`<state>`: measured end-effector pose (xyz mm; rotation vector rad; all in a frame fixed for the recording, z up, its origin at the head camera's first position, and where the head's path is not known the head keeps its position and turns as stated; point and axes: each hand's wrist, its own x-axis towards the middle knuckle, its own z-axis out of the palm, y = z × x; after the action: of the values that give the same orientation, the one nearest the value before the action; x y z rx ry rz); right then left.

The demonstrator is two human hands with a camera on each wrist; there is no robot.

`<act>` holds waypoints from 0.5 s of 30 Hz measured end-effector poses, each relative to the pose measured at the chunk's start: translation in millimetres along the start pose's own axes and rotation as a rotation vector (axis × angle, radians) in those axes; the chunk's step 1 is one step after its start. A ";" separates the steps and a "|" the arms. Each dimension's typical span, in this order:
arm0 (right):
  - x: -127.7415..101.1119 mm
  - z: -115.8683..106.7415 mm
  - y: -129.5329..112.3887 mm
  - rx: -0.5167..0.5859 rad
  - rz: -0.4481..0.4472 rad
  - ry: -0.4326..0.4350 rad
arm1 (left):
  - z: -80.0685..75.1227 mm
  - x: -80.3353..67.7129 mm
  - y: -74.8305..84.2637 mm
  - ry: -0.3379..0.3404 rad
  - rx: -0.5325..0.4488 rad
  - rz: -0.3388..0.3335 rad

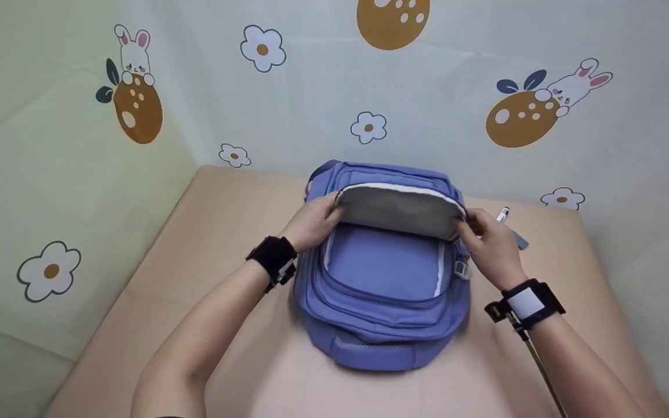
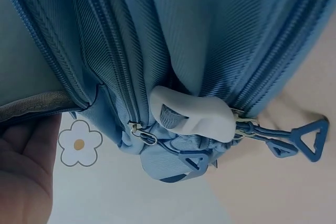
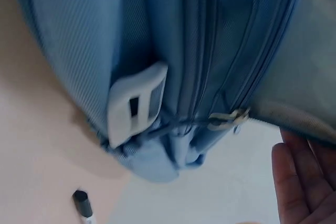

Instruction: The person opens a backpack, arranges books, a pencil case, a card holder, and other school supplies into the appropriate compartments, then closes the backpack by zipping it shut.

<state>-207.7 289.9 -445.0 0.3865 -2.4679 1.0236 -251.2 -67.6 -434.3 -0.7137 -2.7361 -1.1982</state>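
A blue backpack [image 1: 382,273] lies flat on the beige table [image 1: 224,325]. Its main flap [image 1: 399,210] is folded up, showing the grey lining. My left hand [image 1: 315,222] grips the flap's left edge and my right hand [image 1: 488,242] grips its right edge. In the left wrist view the backpack's side [image 2: 199,35] fills the frame, with a white buckle [image 2: 193,115] and blue zipper pulls [image 2: 294,142]; my left hand's palm [image 2: 23,177] shows at the lower left. The right wrist view has a white strap buckle [image 3: 136,103], a zipper slider [image 3: 228,119] and my right hand's fingers [image 3: 304,182].
A marker pen [image 1: 503,215] lies on the table behind my right hand; its black tip [image 3: 83,203] shows in the right wrist view. A pale backdrop with flowers and rabbits [image 1: 137,93] rises behind and to the left. Black wrist bands sit on both arms.
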 end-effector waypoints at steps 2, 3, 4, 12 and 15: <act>0.8 -2.5 4.5 0.016 0.022 0.001 | 0.9 2.1 0.2 0.016 0.014 -0.017; 0.8 -4.0 6.8 0.022 0.028 0.002 | 1.3 3.0 0.3 0.020 0.018 -0.030; 0.9 -5.3 9.4 0.028 0.031 0.002 | 1.8 3.7 0.4 0.025 0.020 -0.041; 0.7 -22.7 36.4 0.009 0.162 0.007 | 5.9 7.9 0.7 0.031 0.057 -0.102; 3.4 -28.8 56.0 -0.095 0.241 -0.033 | 7.5 8.9 1.1 0.019 0.063 -0.120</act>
<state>-225.3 348.8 -458.7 0.0774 -2.6276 0.9936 -257.7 -58.2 -436.6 -0.5350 -2.8227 -1.1280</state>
